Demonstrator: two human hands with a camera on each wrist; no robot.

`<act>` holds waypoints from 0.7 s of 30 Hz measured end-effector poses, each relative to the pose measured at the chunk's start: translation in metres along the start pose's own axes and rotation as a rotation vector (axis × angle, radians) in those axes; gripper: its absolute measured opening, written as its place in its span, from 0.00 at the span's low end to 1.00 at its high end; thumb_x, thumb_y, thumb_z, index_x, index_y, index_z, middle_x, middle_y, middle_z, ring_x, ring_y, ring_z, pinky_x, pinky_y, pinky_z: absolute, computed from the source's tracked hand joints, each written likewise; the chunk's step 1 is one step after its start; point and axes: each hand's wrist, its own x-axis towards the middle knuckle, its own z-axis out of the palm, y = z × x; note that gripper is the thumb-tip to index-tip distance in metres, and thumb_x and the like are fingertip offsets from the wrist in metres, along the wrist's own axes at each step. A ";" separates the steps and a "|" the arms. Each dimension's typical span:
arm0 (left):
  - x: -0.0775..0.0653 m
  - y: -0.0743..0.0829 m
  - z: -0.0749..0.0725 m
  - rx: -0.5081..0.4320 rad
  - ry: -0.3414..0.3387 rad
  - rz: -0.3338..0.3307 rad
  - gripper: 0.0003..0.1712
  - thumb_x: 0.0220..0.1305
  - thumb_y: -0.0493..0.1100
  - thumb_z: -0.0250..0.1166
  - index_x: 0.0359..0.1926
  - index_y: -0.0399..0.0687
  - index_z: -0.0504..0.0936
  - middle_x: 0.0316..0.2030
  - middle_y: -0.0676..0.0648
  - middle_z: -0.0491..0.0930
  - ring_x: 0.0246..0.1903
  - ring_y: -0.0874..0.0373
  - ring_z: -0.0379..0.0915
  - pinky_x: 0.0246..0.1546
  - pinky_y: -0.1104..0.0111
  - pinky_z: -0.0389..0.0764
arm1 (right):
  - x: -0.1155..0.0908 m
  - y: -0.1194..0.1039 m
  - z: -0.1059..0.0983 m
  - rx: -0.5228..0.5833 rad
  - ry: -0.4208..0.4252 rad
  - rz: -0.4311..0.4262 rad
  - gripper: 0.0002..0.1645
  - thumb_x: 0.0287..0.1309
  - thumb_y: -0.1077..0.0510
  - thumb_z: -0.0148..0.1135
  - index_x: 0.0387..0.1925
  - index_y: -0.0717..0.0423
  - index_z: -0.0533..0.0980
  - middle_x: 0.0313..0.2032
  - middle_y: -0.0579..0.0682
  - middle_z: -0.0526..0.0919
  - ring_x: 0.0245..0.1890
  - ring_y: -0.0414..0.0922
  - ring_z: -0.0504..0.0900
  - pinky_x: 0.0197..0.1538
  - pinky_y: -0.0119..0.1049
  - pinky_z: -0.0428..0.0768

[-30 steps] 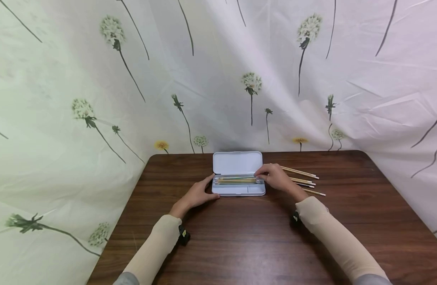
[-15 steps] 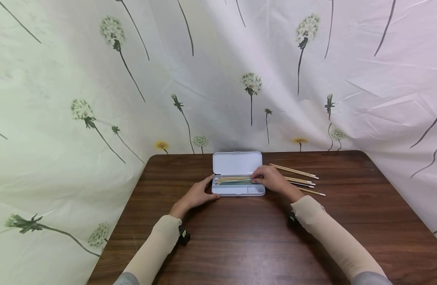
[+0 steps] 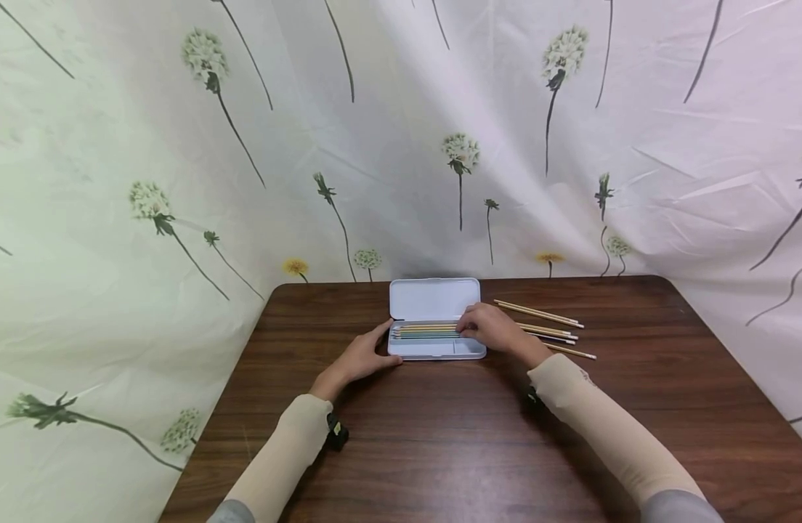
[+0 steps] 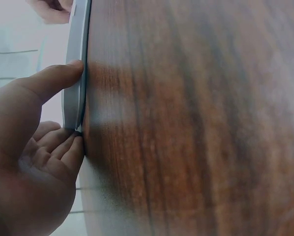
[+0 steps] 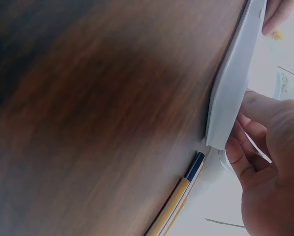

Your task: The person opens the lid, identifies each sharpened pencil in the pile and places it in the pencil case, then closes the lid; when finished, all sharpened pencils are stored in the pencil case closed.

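Note:
A white pencil case (image 3: 436,357) lies with its lid (image 3: 434,298) raised near the table's far edge. Several pencils (image 3: 423,333), yellow and green among them, lie side by side in its rear compartment. My left hand (image 3: 362,354) holds the case's left end, thumb (image 4: 58,77) on the front wall and fingers round the end. Over the right part of the tray, my right hand (image 3: 497,327) has curled fingers and thumb down on a pencil; its fingertips and the pencil ends are hidden. The right wrist view shows this hand (image 5: 279,157) behind the case's right end.
Several loose pencils (image 3: 545,315) lie on the brown wooden table (image 3: 434,436), right of the case. One has a dark blue end (image 5: 195,166), close to the case. A flower-printed curtain (image 3: 401,160) hangs behind the table.
My right hand has moved left and inward from the case's right edge, over the tray. The pencils inside lie more evenly in line. My left hand stays in place.

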 end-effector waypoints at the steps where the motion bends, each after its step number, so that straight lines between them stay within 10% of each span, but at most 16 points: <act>1: 0.000 0.000 0.000 0.000 0.000 0.000 0.53 0.69 0.53 0.75 0.86 0.50 0.56 0.81 0.39 0.62 0.80 0.42 0.60 0.77 0.46 0.67 | 0.000 0.000 -0.001 0.000 -0.004 -0.001 0.05 0.63 0.64 0.76 0.37 0.52 0.92 0.38 0.46 0.89 0.41 0.43 0.86 0.49 0.45 0.85; 21: 0.000 0.001 0.000 -0.003 0.000 -0.013 0.53 0.69 0.53 0.75 0.86 0.50 0.56 0.81 0.39 0.62 0.80 0.42 0.60 0.77 0.45 0.67 | 0.026 0.002 -0.051 0.049 0.034 0.039 0.11 0.75 0.58 0.66 0.50 0.58 0.89 0.46 0.52 0.92 0.44 0.47 0.89 0.49 0.48 0.87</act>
